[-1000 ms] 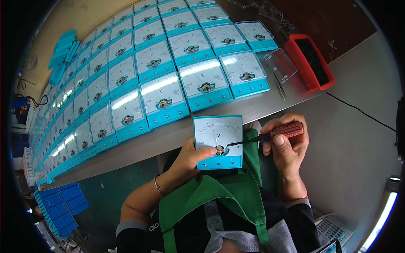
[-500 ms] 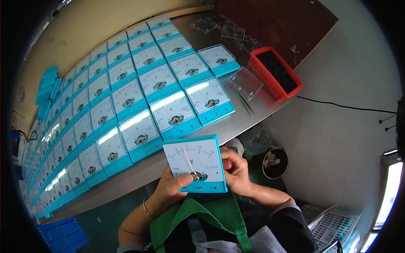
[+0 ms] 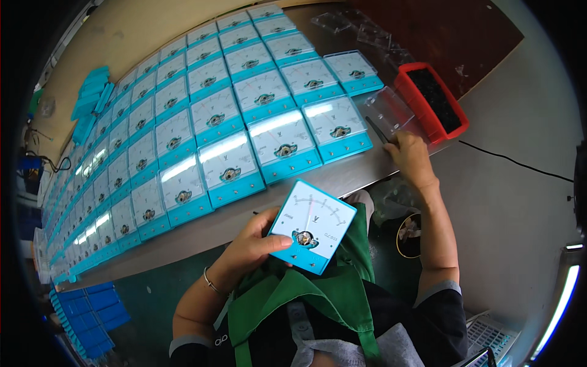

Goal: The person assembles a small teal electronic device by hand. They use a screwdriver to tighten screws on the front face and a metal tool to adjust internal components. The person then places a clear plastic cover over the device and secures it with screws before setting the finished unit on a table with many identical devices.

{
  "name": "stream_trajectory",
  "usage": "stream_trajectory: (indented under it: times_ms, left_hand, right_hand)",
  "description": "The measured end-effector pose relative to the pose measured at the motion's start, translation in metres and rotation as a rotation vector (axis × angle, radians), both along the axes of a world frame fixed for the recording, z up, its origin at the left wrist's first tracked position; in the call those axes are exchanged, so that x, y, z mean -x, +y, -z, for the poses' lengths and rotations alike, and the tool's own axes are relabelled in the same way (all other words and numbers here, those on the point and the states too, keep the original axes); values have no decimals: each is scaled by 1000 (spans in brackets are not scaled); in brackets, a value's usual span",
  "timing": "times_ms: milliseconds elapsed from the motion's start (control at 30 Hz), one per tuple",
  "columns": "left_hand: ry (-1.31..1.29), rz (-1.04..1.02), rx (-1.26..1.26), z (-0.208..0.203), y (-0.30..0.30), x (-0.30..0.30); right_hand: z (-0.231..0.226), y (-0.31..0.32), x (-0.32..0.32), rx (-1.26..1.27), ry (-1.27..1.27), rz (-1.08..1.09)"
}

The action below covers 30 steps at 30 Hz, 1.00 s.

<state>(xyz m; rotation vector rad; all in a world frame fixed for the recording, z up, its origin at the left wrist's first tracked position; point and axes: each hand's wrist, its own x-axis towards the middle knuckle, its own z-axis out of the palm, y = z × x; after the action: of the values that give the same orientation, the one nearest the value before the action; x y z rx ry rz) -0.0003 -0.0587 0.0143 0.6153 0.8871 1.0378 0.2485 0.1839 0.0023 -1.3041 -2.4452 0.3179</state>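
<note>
My left hand (image 3: 260, 241) grips a turquoise panel voltmeter (image 3: 315, 226) by its lower left side. The thumb lies on the front, beside the exposed brass movement at the base of the needle. The white dial faces up and has no clear cover on it. The meter is tilted above my lap, in front of the table edge. Out to the right, my right hand (image 3: 411, 156) pinches the end of dark metal tweezers (image 3: 375, 128) low over the tabletop. Beside the tweezers lies a clear plastic cover (image 3: 389, 110).
Rows of covered turquoise meters (image 3: 211, 122) fill the metal table (image 3: 342, 173). A red bin (image 3: 452, 124) of small black parts stands at the right edge. More clear covers (image 3: 373, 37) lie at the back. Blue boxes (image 3: 92, 315) sit below left; a round bin (image 3: 408, 235) stands below right.
My right hand has left the meter, reached up right to the table and taken hold of the tweezers. The red object it held is out of sight. The meter has turned clockwise in my left hand.
</note>
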Motion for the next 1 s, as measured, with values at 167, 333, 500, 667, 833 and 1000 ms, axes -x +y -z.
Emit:
stream_trajectory:
  times_ms: [167,333,500,667,833,1000]
  left_hand:
    - [44,-40,-24,-5,1,11]
    - [53,168,11,7,4,20]
    - [28,179,-21,24,1,14]
    - [64,236,-6,22,1,16]
    - [58,289,20,18,4,15]
    - [78,276,-2,23,2,12]
  right_hand:
    - [-28,-38,6,475,751,74]
    - [-64,-96,22,821,1020,-476]
    - [-52,-114,43,970,907,-711]
    - [-46,-112,49,821,633,-934]
    - [-43,-118,56,721,548,-961]
    - [-39,-118,59,648,563,-1028]
